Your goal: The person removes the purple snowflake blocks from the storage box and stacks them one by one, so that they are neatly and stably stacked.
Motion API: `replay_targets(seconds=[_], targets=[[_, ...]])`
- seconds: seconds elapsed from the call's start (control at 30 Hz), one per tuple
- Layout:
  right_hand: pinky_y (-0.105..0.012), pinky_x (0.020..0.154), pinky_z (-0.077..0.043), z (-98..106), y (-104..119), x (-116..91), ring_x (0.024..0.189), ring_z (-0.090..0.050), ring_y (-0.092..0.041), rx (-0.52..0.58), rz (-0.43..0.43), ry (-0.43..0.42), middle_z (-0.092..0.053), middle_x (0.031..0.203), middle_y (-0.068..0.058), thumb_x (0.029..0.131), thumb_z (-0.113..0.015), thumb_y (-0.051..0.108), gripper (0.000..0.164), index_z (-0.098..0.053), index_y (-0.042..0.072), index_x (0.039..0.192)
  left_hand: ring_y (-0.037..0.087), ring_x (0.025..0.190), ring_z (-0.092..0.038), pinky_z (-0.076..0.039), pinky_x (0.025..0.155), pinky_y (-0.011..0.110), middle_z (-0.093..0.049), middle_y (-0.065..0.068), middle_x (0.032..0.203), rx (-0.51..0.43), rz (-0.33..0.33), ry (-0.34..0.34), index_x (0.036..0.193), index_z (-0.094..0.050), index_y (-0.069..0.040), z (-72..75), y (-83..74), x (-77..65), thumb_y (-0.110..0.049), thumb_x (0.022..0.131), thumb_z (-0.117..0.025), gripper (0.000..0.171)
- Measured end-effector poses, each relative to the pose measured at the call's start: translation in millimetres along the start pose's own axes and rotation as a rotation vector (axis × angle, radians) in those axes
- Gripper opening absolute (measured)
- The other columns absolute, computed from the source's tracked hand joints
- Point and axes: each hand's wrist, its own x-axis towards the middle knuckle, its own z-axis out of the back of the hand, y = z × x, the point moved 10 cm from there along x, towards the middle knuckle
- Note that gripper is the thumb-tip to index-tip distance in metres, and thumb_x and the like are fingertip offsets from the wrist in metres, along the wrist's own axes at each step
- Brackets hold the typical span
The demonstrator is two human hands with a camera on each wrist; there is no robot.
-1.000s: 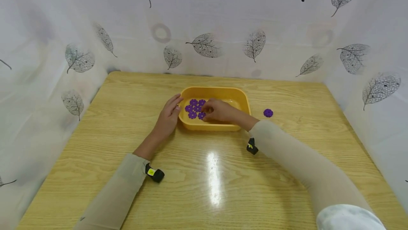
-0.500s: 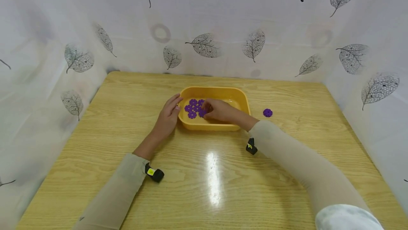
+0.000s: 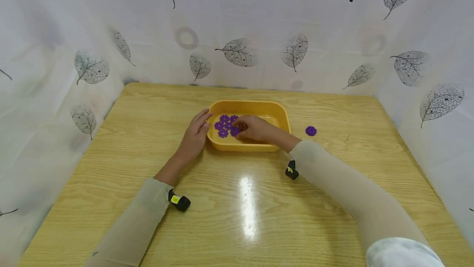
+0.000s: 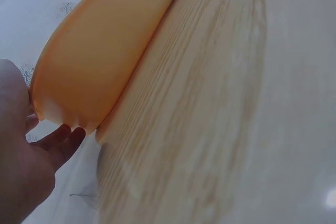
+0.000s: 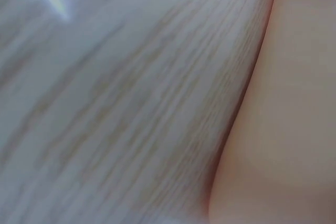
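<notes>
In the head view a yellow plastic tray [image 3: 244,147] stands on the table, with several purple flower-shaped notched discs [image 3: 223,133] lying flat and close together in its left half. My left hand [image 3: 195,133] holds the tray's left end. The left wrist view shows its fingers [image 4: 68,142] against the tray's outer wall [image 4: 100,56]. Reaching over the front right rim, my right hand [image 3: 255,128] is inside the tray, thumb and index finger around a purple disc [image 3: 234,131] at the cluster's right side. The hand partly covers that disc. Only tray wall [image 5: 283,103] and table show in the right wrist view.
Another purple disc, or small stack of discs [image 3: 311,131], lies on the wooden table [image 3: 207,226] to the right of the tray. A pale leaf-patterned curtain [image 3: 259,20] encloses the back and sides of the table.
The purple disc under my right fingers has shifted slightly back, closer to the other discs. Both hands and the tray have otherwise stayed nearly still.
</notes>
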Motion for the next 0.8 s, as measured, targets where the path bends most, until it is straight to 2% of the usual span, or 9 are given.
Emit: replay_targets(seconds=[0.2, 0.37, 0.67, 0.8], targets=[[-0.037, 0.096, -0.054, 1, -2, 0, 0.107, -0.062, -0.023, -0.008, -0.020, -0.008, -0.066, 0.115, -0.009, 0.092, -0.075, 0.026, 0.043, -0.065, 0.008, 0.131, 0.036, 0.153, -0.023, -0.021, 0.126, 0.048, -0.029, 0.024, 0.161, -0.004, -0.006, 0.001, 0.147, -0.042, 0.011, 0.8, 0.4, 0.8, -0.002, 0.107, -0.036, 0.043], [-0.036, 0.092, -0.054, 8, -2, -3, 0.104, -0.061, -0.022, 0.038, -0.028, -0.037, -0.064, 0.113, -0.007, 0.093, -0.074, 0.028, 0.042, -0.067, 0.009, 0.129, 0.036, 0.153, -0.024, -0.021, 0.127, 0.048, -0.030, 0.023, 0.161, 0.002, -0.008, -0.004, 0.146, -0.042, 0.011, 1.4, 0.8, 1.2, -0.002, 0.107, -0.036, 0.042], [-0.037, 0.087, -0.053, 39, 4, -19, 0.101, -0.059, -0.025, 0.089, 0.044, -0.138, -0.065, 0.116, -0.014, 0.095, -0.071, 0.016, 0.040, -0.064, 0.002, 0.132, 0.035, 0.153, -0.023, -0.020, 0.127, 0.048, -0.029, 0.022, 0.162, -0.006, -0.007, 0.002, 0.147, -0.042, 0.011, -0.3, 5.0, 1.7, -0.002, 0.107, -0.036, 0.043], [-0.037, 0.082, -0.051, 61, 1, -36, 0.101, -0.057, -0.024, 0.094, 0.048, -0.190, -0.062, 0.117, -0.011, 0.097, -0.069, 0.022, 0.039, -0.064, 0.008, 0.132, 0.035, 0.153, -0.023, -0.021, 0.127, 0.047, -0.030, 0.023, 0.161, -0.013, -0.012, -0.007, 0.146, -0.043, 0.010, 0.8, 5.2, 1.7, -0.002, 0.107, -0.036, 0.042]])
